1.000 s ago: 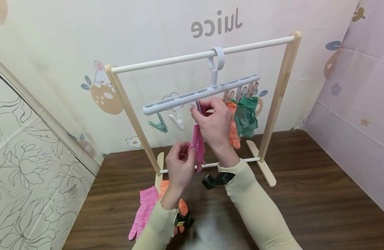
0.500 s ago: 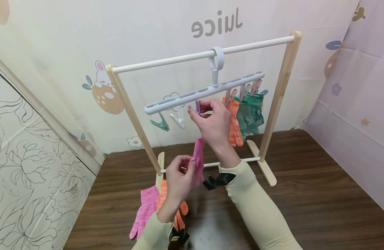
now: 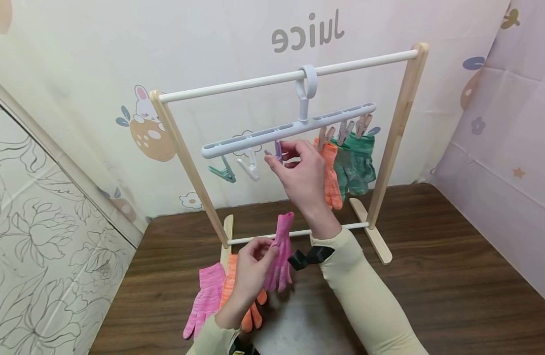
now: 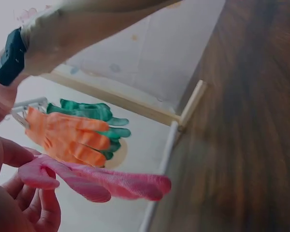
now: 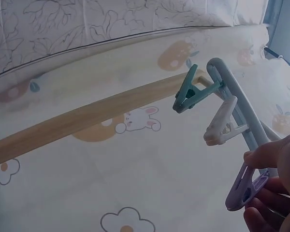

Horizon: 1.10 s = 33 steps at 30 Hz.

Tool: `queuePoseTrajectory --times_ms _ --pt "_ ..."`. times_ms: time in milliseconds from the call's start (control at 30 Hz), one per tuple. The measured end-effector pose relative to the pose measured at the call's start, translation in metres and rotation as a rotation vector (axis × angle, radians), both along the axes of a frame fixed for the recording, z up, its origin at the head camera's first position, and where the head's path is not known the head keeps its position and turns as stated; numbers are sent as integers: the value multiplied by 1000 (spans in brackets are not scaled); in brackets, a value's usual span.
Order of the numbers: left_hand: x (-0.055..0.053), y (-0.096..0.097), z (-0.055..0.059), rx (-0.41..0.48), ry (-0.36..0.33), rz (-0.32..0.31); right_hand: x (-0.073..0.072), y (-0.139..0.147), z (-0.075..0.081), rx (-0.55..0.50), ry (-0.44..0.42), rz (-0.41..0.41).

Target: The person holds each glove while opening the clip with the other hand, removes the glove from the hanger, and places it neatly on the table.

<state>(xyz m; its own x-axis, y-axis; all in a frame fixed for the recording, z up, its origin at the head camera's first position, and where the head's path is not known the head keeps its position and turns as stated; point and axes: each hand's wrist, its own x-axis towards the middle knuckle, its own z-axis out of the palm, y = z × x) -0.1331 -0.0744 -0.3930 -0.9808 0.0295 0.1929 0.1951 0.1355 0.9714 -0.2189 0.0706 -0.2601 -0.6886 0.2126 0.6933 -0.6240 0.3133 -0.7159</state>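
My left hand (image 3: 251, 270) pinches a pink knit glove (image 3: 282, 241) near its middle. The glove's cuff points up and its fingers hang down, below and apart from the hanger. Higher up, my right hand (image 3: 305, 176) grips a purple clothespin (image 5: 241, 189) attached to the light grey hanger (image 3: 250, 140). Thumb and fingers lie on the clip's two arms, and no cloth is in it. Left of it on the hanger are a white clothespin (image 5: 221, 123) and a green clothespin (image 5: 191, 94), both without cloth.
The hanger hooks over the rack's white top bar (image 3: 361, 63). Right of my right hand, an orange glove (image 3: 332, 175) and green gloves (image 3: 358, 158) hang from clips. Another pink glove (image 3: 207, 293) and an orange glove (image 3: 251, 315) lie on the brown table (image 3: 432, 296).
My left hand has lowered the pink glove away from the clothespin, and its cuff has dropped. My right hand stays at the purple clothespin. The hanger has swung slightly.
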Motion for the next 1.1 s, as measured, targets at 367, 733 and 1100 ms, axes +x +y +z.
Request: queuePoseTrajectory --times_ms 367,733,1100 --pt "1 -11 -36 149 -235 -127 0 2 0 40 5 5" --pt "2 -23 -58 73 -298 -119 0 2 1 49 11 14" --pt "-10 -48 -72 -483 -86 -86 2 2 1 65 7 5"
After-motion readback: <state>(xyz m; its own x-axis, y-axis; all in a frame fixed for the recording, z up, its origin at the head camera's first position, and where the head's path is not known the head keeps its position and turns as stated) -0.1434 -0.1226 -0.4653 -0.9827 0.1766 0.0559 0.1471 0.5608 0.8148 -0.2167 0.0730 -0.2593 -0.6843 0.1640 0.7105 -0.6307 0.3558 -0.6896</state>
